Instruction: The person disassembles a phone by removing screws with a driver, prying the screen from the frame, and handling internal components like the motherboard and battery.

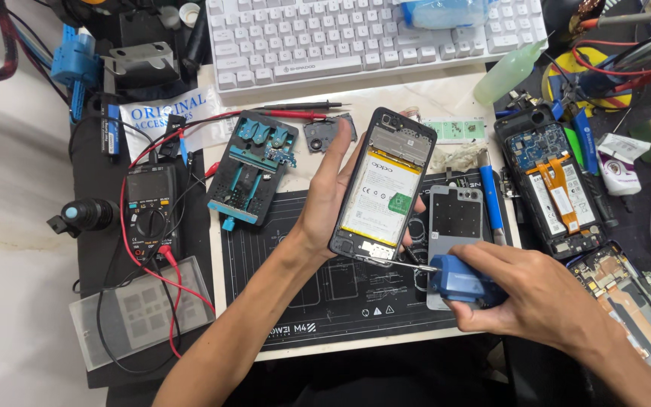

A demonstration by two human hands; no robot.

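Note:
My left hand (324, 197) holds an opened smartphone (383, 188) tilted upright above the dark work mat (295, 301), its back cover off and a white battery with a yellow edge showing. My right hand (521, 292) grips a blue-handled screwdriver (457, 277). The screwdriver's metal tip touches the lower end of the phone, near the bottom board. A grey metal plate (455, 215) lies on the mat just right of the phone, partly behind my right hand.
A white keyboard (356, 38) sits at the back. A black repair fixture (254, 167) and a multimeter (151, 207) with red and black leads lie left. Other opened phones (548, 177) lie right, with a green squeeze bottle (508, 71) and a blue-handled tool (491, 200).

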